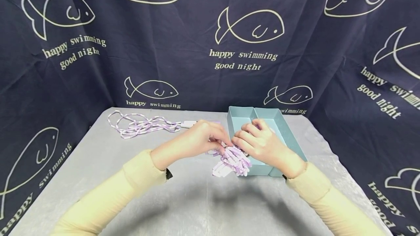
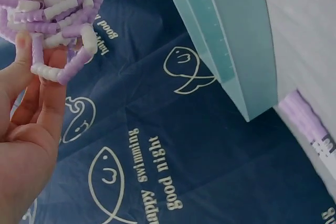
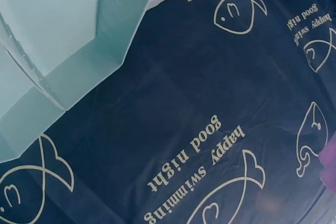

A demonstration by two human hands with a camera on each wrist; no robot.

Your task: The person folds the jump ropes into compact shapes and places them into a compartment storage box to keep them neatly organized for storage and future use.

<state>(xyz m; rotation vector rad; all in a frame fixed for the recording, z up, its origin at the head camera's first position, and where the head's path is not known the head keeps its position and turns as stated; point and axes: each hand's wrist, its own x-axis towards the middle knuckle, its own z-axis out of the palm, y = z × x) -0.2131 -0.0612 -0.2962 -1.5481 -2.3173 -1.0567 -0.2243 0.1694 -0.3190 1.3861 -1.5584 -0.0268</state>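
A bundled jump rope (image 1: 234, 161) with purple and white beads hangs over the table, in front of the tray's left side. My left hand (image 1: 210, 139) pinches its upper left part. In the left wrist view the thumb and fingers of this hand (image 2: 34, 114) grip the looped beads (image 2: 58, 22), with a white piece among the coils. My right hand (image 1: 259, 143) is at the bundle's upper right, fingers curled over it, thumb hidden. Only a purple piece (image 3: 329, 163) shows at the edge of the right wrist view.
A second beaded jump rope (image 1: 141, 125) lies loosely coiled at the back left of the grey table (image 1: 183, 207), its white handle (image 1: 188, 124) pointing right. A teal divided tray (image 1: 241, 112) stands behind and below my right hand. Dark fish-print curtains (image 1: 190, 46) enclose the table.
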